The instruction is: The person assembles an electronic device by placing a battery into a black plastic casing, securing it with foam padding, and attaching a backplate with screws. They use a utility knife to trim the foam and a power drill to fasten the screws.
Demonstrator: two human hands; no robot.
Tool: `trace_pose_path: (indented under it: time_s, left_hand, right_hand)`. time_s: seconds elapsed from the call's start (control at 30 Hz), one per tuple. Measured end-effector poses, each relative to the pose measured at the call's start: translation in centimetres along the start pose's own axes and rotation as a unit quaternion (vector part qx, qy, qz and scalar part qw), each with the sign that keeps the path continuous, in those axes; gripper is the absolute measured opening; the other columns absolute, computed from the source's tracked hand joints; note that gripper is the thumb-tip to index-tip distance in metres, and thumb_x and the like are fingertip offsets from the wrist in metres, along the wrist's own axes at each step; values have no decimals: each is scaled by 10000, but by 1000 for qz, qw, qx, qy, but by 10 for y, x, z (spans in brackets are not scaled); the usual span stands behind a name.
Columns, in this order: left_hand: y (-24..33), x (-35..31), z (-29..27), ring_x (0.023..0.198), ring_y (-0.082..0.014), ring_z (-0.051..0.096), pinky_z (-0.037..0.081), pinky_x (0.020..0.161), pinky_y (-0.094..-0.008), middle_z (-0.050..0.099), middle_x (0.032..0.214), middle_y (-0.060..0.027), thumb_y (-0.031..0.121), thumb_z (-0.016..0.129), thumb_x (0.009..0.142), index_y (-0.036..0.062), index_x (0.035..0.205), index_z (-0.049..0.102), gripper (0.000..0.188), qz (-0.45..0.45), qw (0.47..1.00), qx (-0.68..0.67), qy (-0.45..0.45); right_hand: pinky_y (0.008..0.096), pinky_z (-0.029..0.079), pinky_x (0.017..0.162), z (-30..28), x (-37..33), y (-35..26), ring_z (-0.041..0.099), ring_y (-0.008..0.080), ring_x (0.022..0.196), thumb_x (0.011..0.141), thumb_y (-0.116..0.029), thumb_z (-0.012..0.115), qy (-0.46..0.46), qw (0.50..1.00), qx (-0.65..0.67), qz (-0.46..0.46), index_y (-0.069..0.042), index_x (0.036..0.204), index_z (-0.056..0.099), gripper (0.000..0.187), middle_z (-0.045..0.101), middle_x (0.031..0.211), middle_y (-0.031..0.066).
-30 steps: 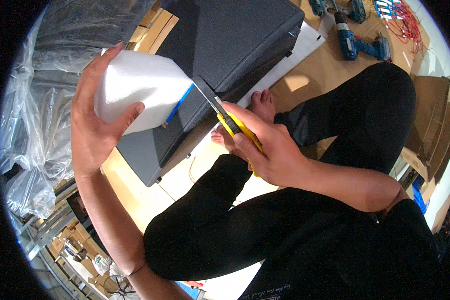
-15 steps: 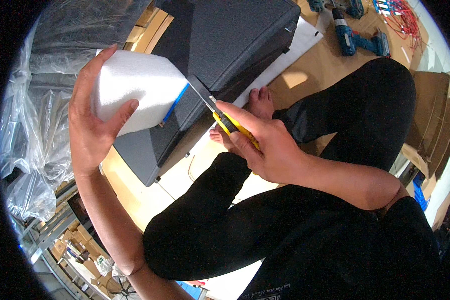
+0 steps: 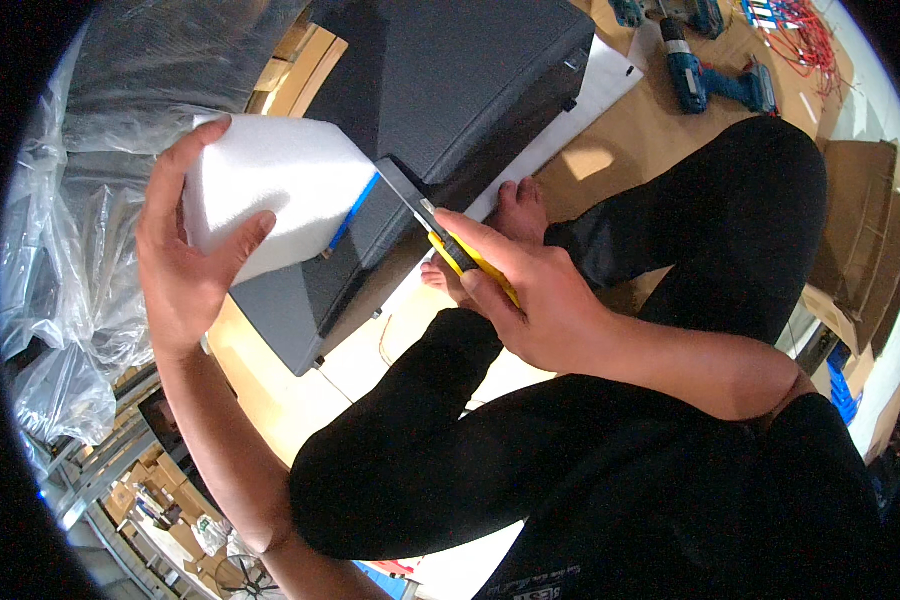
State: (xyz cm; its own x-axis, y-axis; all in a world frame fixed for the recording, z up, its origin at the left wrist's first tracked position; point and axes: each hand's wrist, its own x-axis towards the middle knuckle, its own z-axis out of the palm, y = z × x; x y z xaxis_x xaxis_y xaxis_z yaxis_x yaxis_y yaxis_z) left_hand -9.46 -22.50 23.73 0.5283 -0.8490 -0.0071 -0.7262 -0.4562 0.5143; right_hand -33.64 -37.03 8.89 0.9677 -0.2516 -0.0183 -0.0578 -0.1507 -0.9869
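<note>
My left hand (image 3: 188,275) grips a white foam piece (image 3: 275,185) by its left side, fingers behind the far edge and thumb on the near face. A narrow blue strip (image 3: 352,214) runs along the foam's right edge. My right hand (image 3: 550,305) is closed round a yellow and black utility knife (image 3: 457,250). Its blade is out, and the tip lies at the foam's right corner; whether it touches or cuts in, I cannot make out. Beneath the foam lies a large dark grey textured case (image 3: 450,75), partly covered by it.
White sheeting (image 3: 610,75) lies under the case on a brown surface. A teal cordless drill (image 3: 710,80) and red wires (image 3: 805,45) are at the upper right. Clear plastic film (image 3: 95,230) hangs at the left. Folded cardboard (image 3: 855,230) stands at the right. My crossed legs fill the near side.
The foam piece and my left hand have shifted slightly downward. The knife stays at the foam's right corner, nearly unmoved.
</note>
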Motion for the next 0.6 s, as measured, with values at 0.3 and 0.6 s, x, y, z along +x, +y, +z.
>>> trace_pose_path:
  time_s: [0.3,0.6]
  left_hand:
    - [5,-44,-28,1224,-250,524,384,1082,-390,536,1317,-147,-6,814,685,14,1374,476,767,-4,991,37,131]
    - [-51,-178,1,1270,-271,443,367,1095,-456,447,1302,-126,137,938,607,126,1107,396,737,-11,962,-83,259]
  right_hand:
    - [367,590,728,-4,-4,-26,699,298,834,937,16,583,13,993,-60,-100,-4,1477,430,561,686,972,171]
    - [365,573,582,-2,-17,-70,613,212,675,863,-25,634,-83,936,-267,-214,-84,1505,437,674,545,948,141]
